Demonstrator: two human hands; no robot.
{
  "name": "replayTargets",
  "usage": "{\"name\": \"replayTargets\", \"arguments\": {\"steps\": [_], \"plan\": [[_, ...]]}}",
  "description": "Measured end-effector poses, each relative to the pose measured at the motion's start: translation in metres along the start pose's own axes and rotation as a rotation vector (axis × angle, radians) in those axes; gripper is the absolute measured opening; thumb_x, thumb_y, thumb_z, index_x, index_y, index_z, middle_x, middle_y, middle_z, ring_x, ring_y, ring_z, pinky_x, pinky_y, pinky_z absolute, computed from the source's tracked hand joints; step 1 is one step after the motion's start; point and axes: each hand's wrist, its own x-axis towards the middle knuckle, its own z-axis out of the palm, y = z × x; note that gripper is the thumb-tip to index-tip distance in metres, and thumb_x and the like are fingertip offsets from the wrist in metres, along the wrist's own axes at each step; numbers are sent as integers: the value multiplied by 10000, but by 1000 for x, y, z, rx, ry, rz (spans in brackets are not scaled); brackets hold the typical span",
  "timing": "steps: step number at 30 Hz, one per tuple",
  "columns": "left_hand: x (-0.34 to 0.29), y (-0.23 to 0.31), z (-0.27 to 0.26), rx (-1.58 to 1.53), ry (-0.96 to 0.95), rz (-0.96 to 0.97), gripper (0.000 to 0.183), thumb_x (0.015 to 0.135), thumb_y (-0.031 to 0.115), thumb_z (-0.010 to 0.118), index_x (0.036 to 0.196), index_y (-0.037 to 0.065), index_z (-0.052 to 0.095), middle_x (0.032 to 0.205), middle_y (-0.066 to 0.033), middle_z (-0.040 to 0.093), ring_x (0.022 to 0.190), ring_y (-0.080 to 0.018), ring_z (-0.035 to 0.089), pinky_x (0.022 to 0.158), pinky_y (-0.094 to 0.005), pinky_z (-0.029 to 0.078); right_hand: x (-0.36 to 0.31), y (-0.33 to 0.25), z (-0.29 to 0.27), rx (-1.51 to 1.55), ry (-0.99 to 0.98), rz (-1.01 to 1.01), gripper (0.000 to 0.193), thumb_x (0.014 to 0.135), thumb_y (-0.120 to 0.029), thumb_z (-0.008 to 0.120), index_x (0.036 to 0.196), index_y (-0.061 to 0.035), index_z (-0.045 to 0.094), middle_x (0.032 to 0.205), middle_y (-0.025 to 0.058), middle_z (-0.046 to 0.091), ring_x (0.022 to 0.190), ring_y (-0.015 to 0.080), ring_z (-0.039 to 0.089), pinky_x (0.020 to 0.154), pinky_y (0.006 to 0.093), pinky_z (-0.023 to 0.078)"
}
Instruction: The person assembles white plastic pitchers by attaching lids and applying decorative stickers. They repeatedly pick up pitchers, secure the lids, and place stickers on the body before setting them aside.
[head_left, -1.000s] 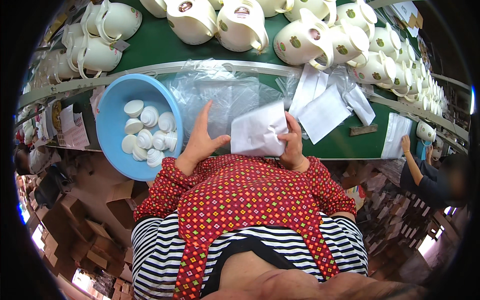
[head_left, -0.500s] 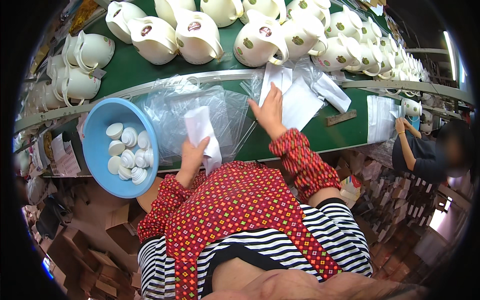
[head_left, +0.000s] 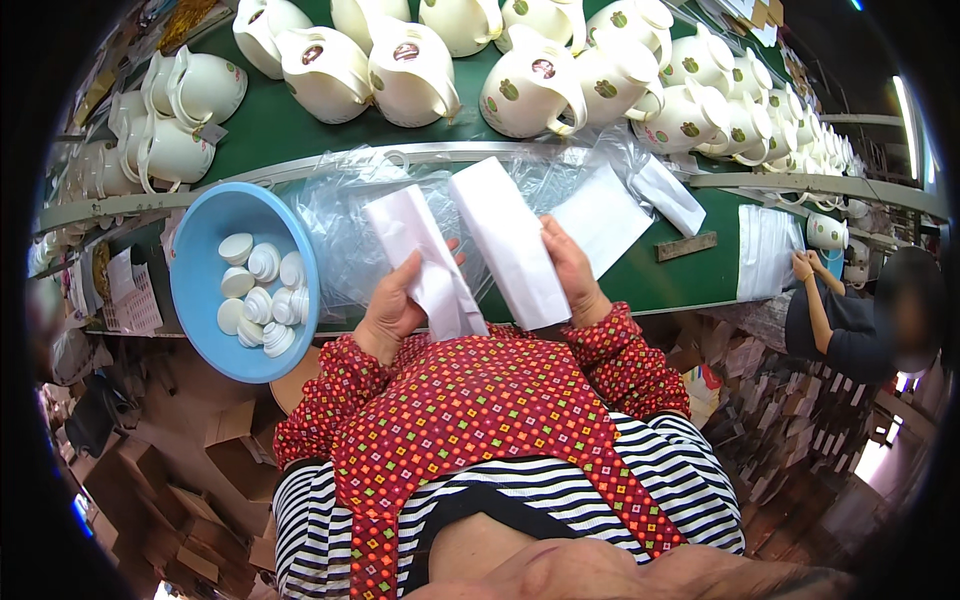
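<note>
My left hand (head_left: 397, 302) grips a folded white paper (head_left: 420, 255), its thumb lying on the near face. Beside it, my right hand (head_left: 573, 270) holds a second folded white paper (head_left: 508, 235) by its right edge. The two papers are apart and tilted, held up over the green table in front of my apron. Under and behind them spread clear plastic bags (head_left: 345, 225). More white paper (head_left: 605, 220) lies flat to the right of my right hand, with another folded piece (head_left: 668, 195) beyond it.
A blue basin (head_left: 180, 275) with several white lids (head_left: 264, 262) stands at my left. Cream pitchers (head_left: 410, 75) crowd the far side behind a pale rail (head_left: 460, 152). A small bar (head_left: 686, 246) and a plastic stack (head_left: 765, 250) lie right, near another person (head_left: 840, 310).
My right hand has picked up a folded white paper from the pile and brought it left and nearer, next to the one in my left hand. The left paper has been raised slightly.
</note>
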Motion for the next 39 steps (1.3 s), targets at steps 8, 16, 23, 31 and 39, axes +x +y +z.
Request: {"name": "replayTargets", "arguments": {"steps": [8, 16, 23, 31, 39], "plan": [[21, -15, 16, 176, 379, 147, 399, 1016, 109, 671, 1370, -45, 568, 1251, -156, 693, 1103, -284, 701, 973, -429, 579, 5, 23, -21, -1043, 340, -396, 392, 956, -260, 745, 1214, 1, 605, 1051, 150, 660, 986, 295, 631, 887, 396, 509], [-5, 9, -7, 603, 485, 517, 569, 974, -41, 606, 1505, -18, 402, 1352, -159, 601, 1172, -247, 646, 1009, -375, 541, 83, 7, -117, -1437, 1079, 113, 1209, 787, -601, 826, 1605, 56, 224, 1575, 371, 320, 1425, 556, 382, 1136, 602, 395], [-23, 10, -13, 566, 502, 476, 507, 973, 8, 655, 1442, -46, 470, 1287, -149, 642, 1116, -236, 666, 967, -365, 554, 91, 34, -154, -1494, 976, -169, 593, 829, -193, 759, 1309, 46, 507, 1414, 304, 491, 1353, 476, 480, 1127, 580, 416], [-33, 24, -16, 233, 398, 377, 438, 1005, 103, 688, 1394, -43, 551, 1251, -138, 694, 1081, -271, 708, 938, -412, 595, -33, -30, -117, 141, 203, -228, 526, 1022, -98, 508, 1511, 64, 401, 1414, 220, 605, 1233, 300, 663, 1070, 436, 544], [-43, 32, 15, 22, 329, 274, 431, 1004, 115, 677, 1375, -73, 562, 1168, -169, 721, 986, -309, 741, 872, -458, 628, -68, -52, -72, 189, 92, -191, 710, 831, -103, 585, 1500, 78, 430, 1398, 252, 616, 1230, 374, 664, 1089, 507, 532]]}}
